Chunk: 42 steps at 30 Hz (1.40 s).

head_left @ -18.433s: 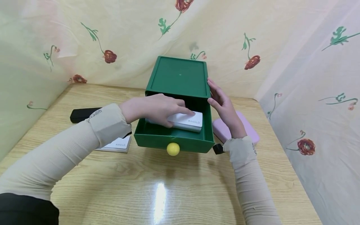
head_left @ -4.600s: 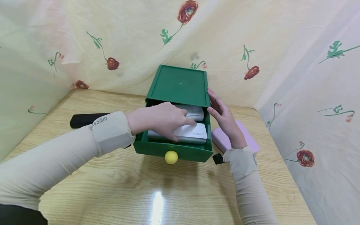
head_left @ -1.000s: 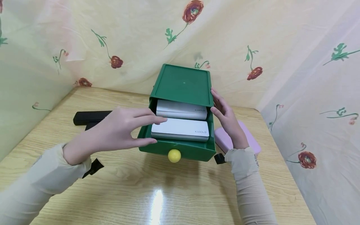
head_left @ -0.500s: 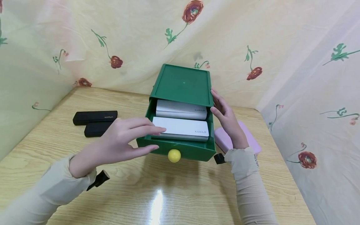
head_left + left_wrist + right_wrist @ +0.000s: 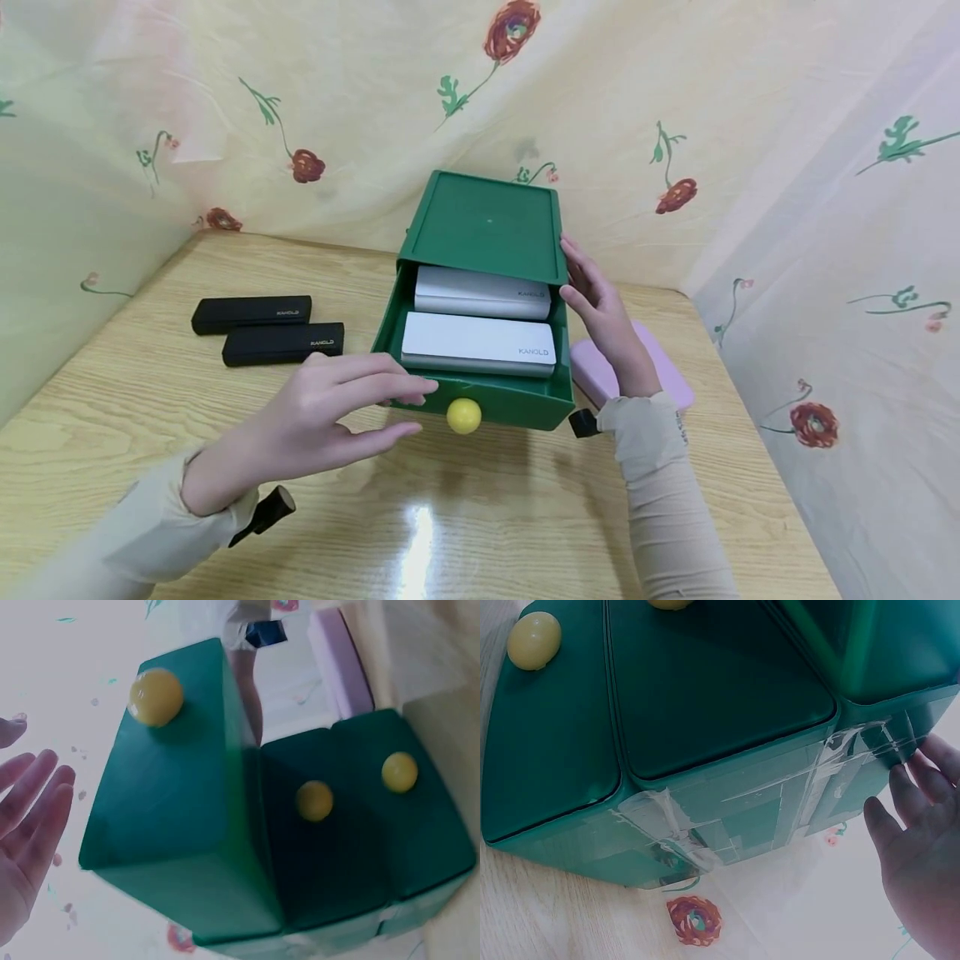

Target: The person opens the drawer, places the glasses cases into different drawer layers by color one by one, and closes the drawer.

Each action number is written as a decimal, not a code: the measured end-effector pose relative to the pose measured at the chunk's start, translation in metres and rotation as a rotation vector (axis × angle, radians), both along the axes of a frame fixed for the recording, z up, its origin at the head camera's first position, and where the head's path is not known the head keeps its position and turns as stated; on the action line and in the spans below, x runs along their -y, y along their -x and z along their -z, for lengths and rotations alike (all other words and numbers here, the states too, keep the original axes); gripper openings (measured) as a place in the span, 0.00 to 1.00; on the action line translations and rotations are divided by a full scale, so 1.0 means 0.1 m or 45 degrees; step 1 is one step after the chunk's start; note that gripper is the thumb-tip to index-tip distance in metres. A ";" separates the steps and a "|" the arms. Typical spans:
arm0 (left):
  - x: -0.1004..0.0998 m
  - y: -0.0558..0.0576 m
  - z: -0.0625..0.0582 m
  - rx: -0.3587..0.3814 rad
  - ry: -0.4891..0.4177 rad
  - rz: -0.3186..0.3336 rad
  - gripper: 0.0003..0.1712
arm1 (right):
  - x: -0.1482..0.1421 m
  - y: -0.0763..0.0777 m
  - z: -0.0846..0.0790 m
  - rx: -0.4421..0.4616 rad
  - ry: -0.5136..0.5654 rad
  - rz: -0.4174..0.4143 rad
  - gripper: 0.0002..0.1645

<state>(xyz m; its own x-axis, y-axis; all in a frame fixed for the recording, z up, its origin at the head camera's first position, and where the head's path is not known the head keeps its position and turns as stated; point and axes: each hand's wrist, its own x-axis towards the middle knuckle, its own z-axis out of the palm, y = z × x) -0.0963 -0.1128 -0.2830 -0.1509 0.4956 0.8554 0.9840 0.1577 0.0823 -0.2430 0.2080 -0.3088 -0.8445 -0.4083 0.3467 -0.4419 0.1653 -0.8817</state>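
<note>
A green drawer cabinet (image 5: 491,221) stands with its top drawer (image 5: 510,400) pulled out. Inside the drawer lie two slim whitish cases marked KANOLD: a front case (image 5: 477,337) and a rear case (image 5: 483,292), the latter partly under the cabinet top. My left hand (image 5: 322,417), fingers extended and thumb apart, is at the drawer's front left, beside the yellow knob (image 5: 464,416); it holds nothing, and the left wrist view shows a gap to the drawer front. With spread fingers, my right hand (image 5: 607,321) rests against the cabinet's right side, seen also in the right wrist view (image 5: 922,825).
Two black cases, a rear one (image 5: 251,313) and a front one (image 5: 283,343), lie on the wooden table (image 5: 337,517) at left. A lilac rounded case (image 5: 660,367) lies right of the cabinet, behind my right forearm. Two lower drawers (image 5: 330,840) are shut. Floral cloth (image 5: 360,125) hangs behind.
Earlier one whitish case lay in the drawer and another on the table; now both lie in the drawer. My left hand has let go and drawn back toward the knob. The right hand stays.
</note>
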 end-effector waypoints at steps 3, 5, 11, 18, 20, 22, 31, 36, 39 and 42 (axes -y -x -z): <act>-0.01 -0.02 0.09 0.132 0.024 0.028 0.14 | 0.00 0.00 0.01 0.005 -0.005 0.005 0.34; -0.02 -0.04 0.15 0.225 0.039 0.030 0.15 | -0.01 -0.01 0.01 0.007 -0.004 0.003 0.34; -0.07 -0.09 0.29 0.474 0.048 0.019 0.12 | -0.01 0.00 0.01 0.000 0.006 0.003 0.34; -0.13 -0.12 0.39 0.779 0.068 -0.119 0.09 | -0.01 -0.01 0.00 0.003 0.000 0.010 0.34; -0.14 -0.14 0.40 0.882 0.078 -0.140 0.06 | 0.00 -0.02 0.00 0.007 -0.002 0.008 0.34; -0.15 -0.15 0.41 0.971 0.095 -0.159 0.05 | 0.00 -0.02 0.00 0.009 -0.008 0.010 0.34; -0.25 -0.18 0.42 1.228 0.168 -0.221 0.11 | 0.00 -0.02 -0.01 0.002 -0.017 0.011 0.34; -0.30 -0.16 0.45 1.310 0.152 -0.174 0.14 | 0.00 -0.03 -0.01 0.002 -0.020 0.013 0.34; -0.32 -0.15 0.45 1.347 0.144 -0.160 0.15 | 0.00 -0.02 -0.01 0.003 -0.019 0.016 0.34; -0.34 -0.15 0.43 1.371 0.137 -0.166 0.15 | 0.00 -0.01 -0.01 -0.003 -0.021 0.015 0.34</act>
<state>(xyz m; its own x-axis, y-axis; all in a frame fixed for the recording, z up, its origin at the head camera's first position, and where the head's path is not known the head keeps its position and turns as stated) -0.0814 -0.0792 -0.3259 -0.8518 0.4858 0.1962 0.3792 0.3133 0.8707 -0.2418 0.2085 -0.3079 -0.8484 -0.4043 0.3418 -0.4418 0.1848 -0.8779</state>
